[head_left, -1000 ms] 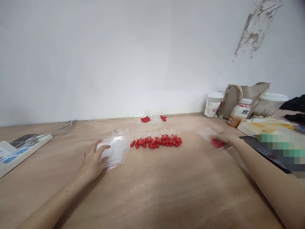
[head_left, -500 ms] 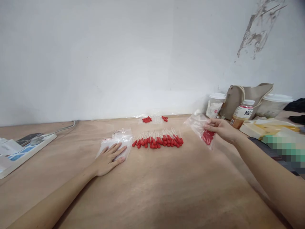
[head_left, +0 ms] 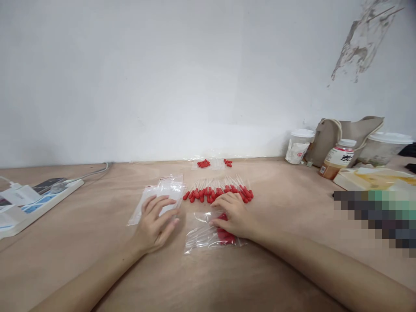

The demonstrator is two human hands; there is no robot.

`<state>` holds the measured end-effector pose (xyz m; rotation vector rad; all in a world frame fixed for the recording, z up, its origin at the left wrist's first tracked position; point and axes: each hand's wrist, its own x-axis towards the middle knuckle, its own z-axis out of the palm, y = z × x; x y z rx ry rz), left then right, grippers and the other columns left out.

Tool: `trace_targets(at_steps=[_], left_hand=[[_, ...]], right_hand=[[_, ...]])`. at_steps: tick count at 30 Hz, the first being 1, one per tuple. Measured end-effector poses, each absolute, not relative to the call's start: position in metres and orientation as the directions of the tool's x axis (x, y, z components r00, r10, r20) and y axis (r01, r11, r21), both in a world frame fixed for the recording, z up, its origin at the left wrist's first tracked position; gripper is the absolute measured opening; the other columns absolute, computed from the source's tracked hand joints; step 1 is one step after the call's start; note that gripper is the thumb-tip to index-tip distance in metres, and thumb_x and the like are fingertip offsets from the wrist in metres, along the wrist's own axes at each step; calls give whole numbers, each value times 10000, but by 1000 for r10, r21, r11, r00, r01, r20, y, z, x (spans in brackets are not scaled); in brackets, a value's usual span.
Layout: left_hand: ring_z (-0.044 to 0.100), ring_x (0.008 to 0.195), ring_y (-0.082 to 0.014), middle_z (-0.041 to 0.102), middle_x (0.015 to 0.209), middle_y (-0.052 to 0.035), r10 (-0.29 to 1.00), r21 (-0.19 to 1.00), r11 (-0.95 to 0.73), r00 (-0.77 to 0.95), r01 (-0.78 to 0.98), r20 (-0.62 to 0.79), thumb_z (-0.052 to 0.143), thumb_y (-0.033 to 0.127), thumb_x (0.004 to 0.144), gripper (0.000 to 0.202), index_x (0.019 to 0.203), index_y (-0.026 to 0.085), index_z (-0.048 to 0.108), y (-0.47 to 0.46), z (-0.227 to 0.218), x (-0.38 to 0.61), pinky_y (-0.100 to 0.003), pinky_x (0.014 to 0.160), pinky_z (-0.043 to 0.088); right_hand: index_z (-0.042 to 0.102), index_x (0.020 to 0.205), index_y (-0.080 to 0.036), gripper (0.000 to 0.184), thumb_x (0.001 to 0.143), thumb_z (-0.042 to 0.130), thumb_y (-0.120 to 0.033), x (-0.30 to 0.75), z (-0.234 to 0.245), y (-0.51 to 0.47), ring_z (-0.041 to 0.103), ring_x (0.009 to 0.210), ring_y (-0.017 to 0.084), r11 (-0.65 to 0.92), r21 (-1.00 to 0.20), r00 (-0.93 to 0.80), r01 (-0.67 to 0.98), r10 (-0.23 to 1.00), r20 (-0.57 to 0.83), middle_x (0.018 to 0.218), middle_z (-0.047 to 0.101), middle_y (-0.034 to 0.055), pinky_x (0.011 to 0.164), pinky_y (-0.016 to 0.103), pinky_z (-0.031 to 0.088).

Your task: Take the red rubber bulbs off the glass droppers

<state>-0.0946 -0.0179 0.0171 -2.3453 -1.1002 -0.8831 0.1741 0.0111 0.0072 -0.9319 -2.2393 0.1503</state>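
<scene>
My left hand (head_left: 155, 223) is open, fingers apart, over the near edge of a stack of clear zip bags (head_left: 169, 188). Whether it touches them I cannot tell. My right hand (head_left: 235, 215) is open over a clear zip bag with red-headed sticks inside (head_left: 199, 236). That bag lies flat in front of me, its red heads (head_left: 225, 232) at the right, partly under the hand. Just beyond it a row of loose swab-like white sticks with bulbous red heads (head_left: 202, 195) is fanned out. The right fingers hide part of the row.
Near the wall lies another clear bag with red-headed sticks (head_left: 204, 163). A power strip (head_left: 69, 187) with chargers and a phone (head_left: 48, 185) is at left. At right stand a lidded cup (head_left: 297, 149), a bottle (head_left: 338, 158), a beige bag (head_left: 351, 128) and a tub (head_left: 378, 149).
My right hand has brought the filled bag from the right to the table in front of me and opened its fingers. My left hand has shifted slightly nearer and lifted from lying flat.
</scene>
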Motion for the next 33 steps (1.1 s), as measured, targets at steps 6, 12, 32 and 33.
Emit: trace_targets(at_steps=[6,12,32,33], left_hand=[[495,1035,-194,570,1027,-84,537,221,-839,696,496,476,474,215,815,198,972,197,592,-31,17,-34,-334,907,407],[505,1029,-168,536,1109,-64,566,449,-809,710,380,419,465,256,835,235,1046,211,557,-23,19,16,-301,901,409],[437,1109,-183,472,1201,-57,554,293,-832,732,471,396,385,165,869,342,1165,277,516,3,18,16,-349,917,380],[433,1113,-188,477,1205,-52,520,235,-854,755,464,399,400,187,873,315,1140,283,536,5,18,18,-357,913,379]], right_hand=[[535,606,-185,299,791,497,-416,210,6,16,489,629,131,573,-427,-330,699,789,518,603,564,1,693,297,338],[536,548,-172,453,771,432,-552,227,-20,20,439,508,106,409,-591,-255,695,909,330,528,499,-9,485,233,318],[653,598,-226,180,689,618,-377,205,-3,-15,419,1077,278,228,-722,-247,654,966,81,1095,536,20,911,517,204],[644,581,-218,193,684,623,-380,203,-3,-16,421,1070,273,231,-725,-248,648,965,86,1094,538,16,907,507,207]])
